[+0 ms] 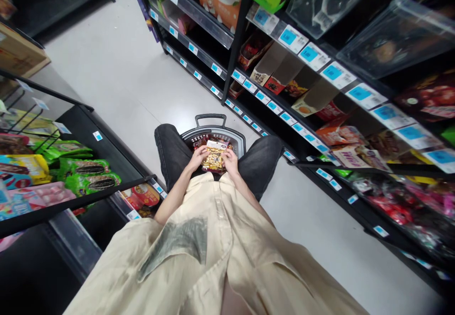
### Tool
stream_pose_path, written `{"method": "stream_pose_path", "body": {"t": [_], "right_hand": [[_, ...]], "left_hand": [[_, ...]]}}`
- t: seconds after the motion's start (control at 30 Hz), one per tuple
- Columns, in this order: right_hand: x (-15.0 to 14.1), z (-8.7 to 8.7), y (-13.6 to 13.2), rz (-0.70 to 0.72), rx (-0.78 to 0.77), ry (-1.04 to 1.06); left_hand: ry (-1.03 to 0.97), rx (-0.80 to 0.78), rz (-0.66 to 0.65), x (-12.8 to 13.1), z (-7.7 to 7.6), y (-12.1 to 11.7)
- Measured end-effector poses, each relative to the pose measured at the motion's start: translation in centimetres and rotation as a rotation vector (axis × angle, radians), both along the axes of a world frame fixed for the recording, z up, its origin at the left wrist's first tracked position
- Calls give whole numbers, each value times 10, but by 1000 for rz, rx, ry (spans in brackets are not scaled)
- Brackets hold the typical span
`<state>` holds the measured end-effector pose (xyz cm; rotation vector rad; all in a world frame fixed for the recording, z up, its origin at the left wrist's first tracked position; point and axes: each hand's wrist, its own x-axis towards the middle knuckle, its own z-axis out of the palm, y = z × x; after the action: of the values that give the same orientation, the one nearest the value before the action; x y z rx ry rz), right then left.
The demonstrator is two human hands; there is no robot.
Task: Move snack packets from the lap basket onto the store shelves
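I look down past my beige shirt at a dark shopping basket [213, 132] standing on the floor between my knees. My left hand [199, 157] and my right hand [230, 160] both grip a gold and brown snack packet [214, 157], one on each side of it. The packet is held just over the near part of the basket. More packets lie inside the basket, mostly hidden by the one I hold. The basket's handle [210, 117] points away from me.
A black shelf unit [320, 97] with blue price tags and boxed snacks runs along the right. On the left stands a lower rack [71, 172] with green, yellow and pink snack bags. Pale floor [117, 68] stretches ahead between them.
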<state>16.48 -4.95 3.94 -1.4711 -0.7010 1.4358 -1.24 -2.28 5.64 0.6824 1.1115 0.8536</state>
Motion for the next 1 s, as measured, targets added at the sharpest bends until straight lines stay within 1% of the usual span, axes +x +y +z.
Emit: {"method": "stream_pose_path", "body": {"t": [0.2,0.3,0.47,0.7,1.0], "right_hand": [[0,0,0,-7,-24,7],[0,2,0,1,-36,6],[-1,8,1,24,-32,-19],[0,17,0,55,-7,-46],[-1,16,-1,35,-26,-54]], "left_hand": [[1,16,-4,0,2,0],[43,38,8,0,2,0],[124,56,9,0,1,1],[169,68,15,0,2,0],[151,67,13,-2,0,0]]}}
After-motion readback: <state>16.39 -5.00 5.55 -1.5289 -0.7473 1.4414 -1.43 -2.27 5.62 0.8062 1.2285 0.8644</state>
